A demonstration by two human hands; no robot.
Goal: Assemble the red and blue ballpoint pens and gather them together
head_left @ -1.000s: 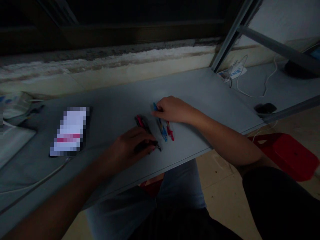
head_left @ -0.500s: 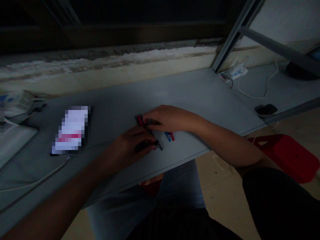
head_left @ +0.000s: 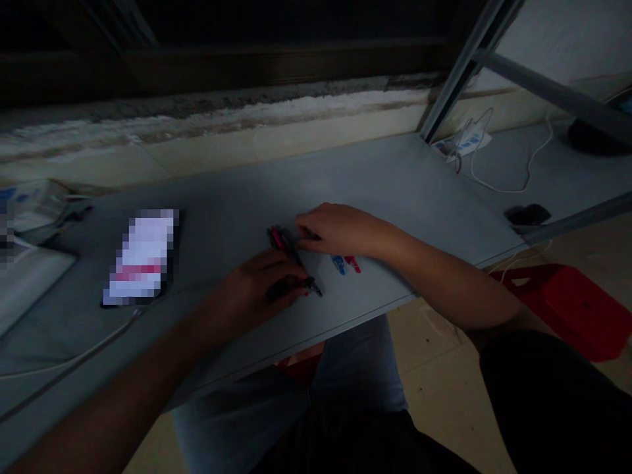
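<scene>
On the left of the surface (head_left: 222, 204), a phone (head_left: 141, 257) with a lit, blurred screen is seen, and at its lower end a white cable (head_left: 123, 326) is shown. Beyond a metal post (head_left: 457, 76) on the right, a power strip (head_left: 473, 142) is placed. A red stool (head_left: 585, 313) is seen on the floor (head_left: 444, 395).

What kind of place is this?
Probably a study or work desk in a dim, plain room, perhaps a dorm. Signs: a long grey desktop against the wall, a blue pen and a red pen on it, and a phone beside a cable.
</scene>
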